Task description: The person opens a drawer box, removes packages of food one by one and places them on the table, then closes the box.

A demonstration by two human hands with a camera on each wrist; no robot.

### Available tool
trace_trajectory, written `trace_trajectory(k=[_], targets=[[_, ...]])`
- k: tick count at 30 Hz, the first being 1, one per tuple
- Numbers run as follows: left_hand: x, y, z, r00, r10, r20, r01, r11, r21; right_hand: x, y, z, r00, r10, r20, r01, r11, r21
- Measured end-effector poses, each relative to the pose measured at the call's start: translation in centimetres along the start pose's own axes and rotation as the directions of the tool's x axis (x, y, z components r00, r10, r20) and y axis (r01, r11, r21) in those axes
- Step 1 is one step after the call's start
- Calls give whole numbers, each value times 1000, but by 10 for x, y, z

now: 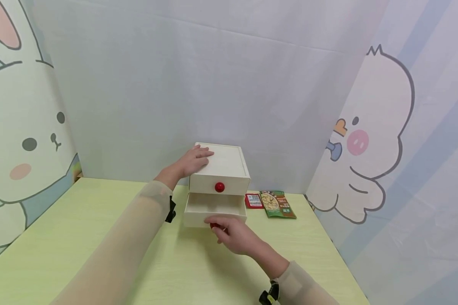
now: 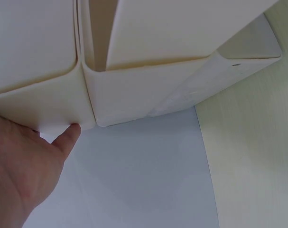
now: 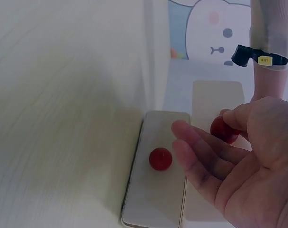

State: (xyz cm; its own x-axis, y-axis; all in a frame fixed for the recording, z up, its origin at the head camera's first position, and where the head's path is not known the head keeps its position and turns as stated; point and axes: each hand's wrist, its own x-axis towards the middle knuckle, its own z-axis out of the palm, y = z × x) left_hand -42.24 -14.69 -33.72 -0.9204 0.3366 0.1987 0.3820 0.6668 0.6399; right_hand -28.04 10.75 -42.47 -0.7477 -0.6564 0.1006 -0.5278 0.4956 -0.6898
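I'm likely bracing the cabinet (image 1: 229, 163) with the left hand (image 1: 192, 161), unclenched on top — the right hand (image 1: 234, 236) is pinching the near knob (image 3: 223, 131) of the open drawer (image 1: 196, 219).

The unit (image 1: 225, 161) stands on the tabletop (image 1: 99, 212), toward its rear, before the back curtain (image 1: 213, 84). Its top drawer (image 1: 202, 185) sits in line with the body, the top knob (image 1: 219, 187) on its front. Under it, the middle drawer (image 1: 194, 219) juts forward. Below that, seen from the right wrist, is the bottom drawer (image 3: 158, 199), with the bottom knob (image 3: 161, 159) on its front. The left grip (image 1: 192, 161) lies over the unit's upper left edge; the right grip (image 1: 233, 235), before the middle drawer, is on the middle knob (image 3: 223, 131). Right of the unit lies one packet (image 1: 255, 201), and just right of that, another packet (image 1: 277, 204).
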Motion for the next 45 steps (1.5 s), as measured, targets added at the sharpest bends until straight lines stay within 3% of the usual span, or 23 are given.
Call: trace_trajectory(k=[45], targets=[[-2, 1, 1, 1000, 4, -13, -5, 1000, -12, 28, 11, -7, 996, 69, -58, -71, 997, -33]])
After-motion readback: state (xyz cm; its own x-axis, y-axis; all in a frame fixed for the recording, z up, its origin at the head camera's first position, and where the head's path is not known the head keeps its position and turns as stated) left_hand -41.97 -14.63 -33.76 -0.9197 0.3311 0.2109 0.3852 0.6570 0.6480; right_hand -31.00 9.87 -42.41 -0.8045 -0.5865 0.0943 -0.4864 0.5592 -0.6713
